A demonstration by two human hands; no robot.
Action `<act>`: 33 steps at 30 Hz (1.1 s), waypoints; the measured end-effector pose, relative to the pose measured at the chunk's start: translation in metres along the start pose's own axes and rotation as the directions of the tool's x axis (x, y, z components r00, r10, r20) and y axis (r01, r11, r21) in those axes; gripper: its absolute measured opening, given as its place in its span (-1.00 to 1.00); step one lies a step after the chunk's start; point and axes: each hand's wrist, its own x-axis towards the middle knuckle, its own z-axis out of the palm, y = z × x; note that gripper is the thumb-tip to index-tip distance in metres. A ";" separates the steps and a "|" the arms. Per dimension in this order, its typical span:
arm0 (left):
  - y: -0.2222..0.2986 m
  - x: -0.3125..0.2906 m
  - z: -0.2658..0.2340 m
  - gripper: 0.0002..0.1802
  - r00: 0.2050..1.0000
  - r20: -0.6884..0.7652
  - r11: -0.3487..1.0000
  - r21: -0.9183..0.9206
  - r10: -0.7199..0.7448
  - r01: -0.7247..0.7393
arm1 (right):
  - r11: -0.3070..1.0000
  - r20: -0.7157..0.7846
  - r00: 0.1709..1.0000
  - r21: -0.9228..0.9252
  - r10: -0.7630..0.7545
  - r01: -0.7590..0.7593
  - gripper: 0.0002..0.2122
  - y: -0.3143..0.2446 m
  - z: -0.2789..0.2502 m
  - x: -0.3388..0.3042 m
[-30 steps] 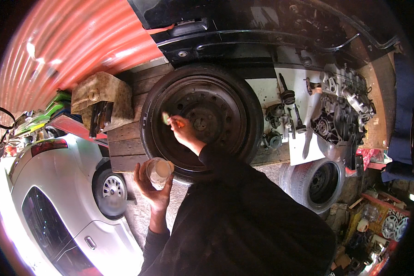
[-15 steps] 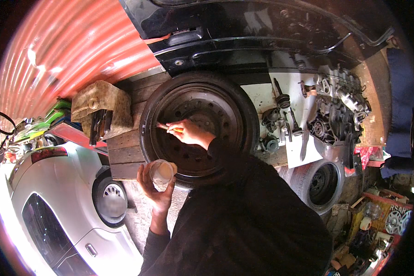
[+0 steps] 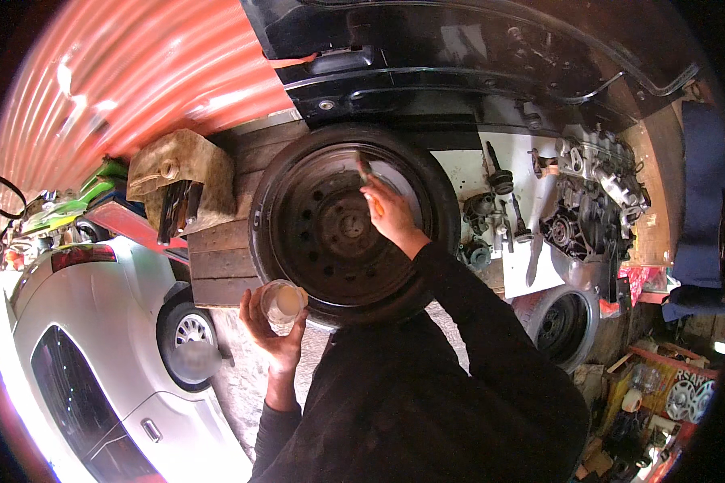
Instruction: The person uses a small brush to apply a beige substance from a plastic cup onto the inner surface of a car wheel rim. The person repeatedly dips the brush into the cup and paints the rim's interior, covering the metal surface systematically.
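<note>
A black tyre on a dark steel wheel rim lies flat on the wooden bench. My right hand grips a small paintbrush, its bristle end at the far inner edge of the rim. The brush's handle is mostly hidden by my fingers, with a bit of orange showing. My left hand is wrapped round a clear plastic cup at the near left edge of the tyre. Something pale shows inside the cup, and its mouth faces up.
Left of the tyre, a stained box with dark tools sits on the wooden planks. Engine parts lie on a white sheet at right. Another wheel stands below. A silver car is at left, a black panel beyond.
My right hand has moved the brush from the left side of the wheel to its far edge, up and rightward. My left hand holds the cup in nearly the same place.
</note>
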 end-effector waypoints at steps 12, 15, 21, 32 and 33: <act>-0.001 -0.001 -0.006 0.11 1.000 -0.006 0.998 0.056 0.007 -0.007 | 0.932 0.323 0.930 -0.249 -0.176 0.263 -0.71 0.007 -0.019 0.029; -0.001 -0.004 -0.005 0.11 1.000 -0.010 0.999 0.046 -0.010 0.010 | 0.886 0.344 0.915 -0.327 -0.211 0.327 -0.70 0.004 -0.029 0.021; -0.010 -0.008 0.000 0.15 0.999 -0.014 0.999 -0.017 -0.052 0.051 | 0.768 0.527 0.765 -0.289 -0.371 0.572 -0.77 -0.007 0.000 0.050; -0.013 -0.007 0.004 0.12 1.000 0.010 1.000 -0.023 0.017 -0.016 | 0.756 0.664 0.743 -0.528 0.083 0.387 -0.87 -0.046 -0.051 0.025; -0.013 -0.008 0.004 0.12 1.000 0.011 0.999 -0.043 0.019 -0.018 | 0.797 0.696 0.716 -0.461 0.052 0.390 -0.86 -0.056 -0.051 0.034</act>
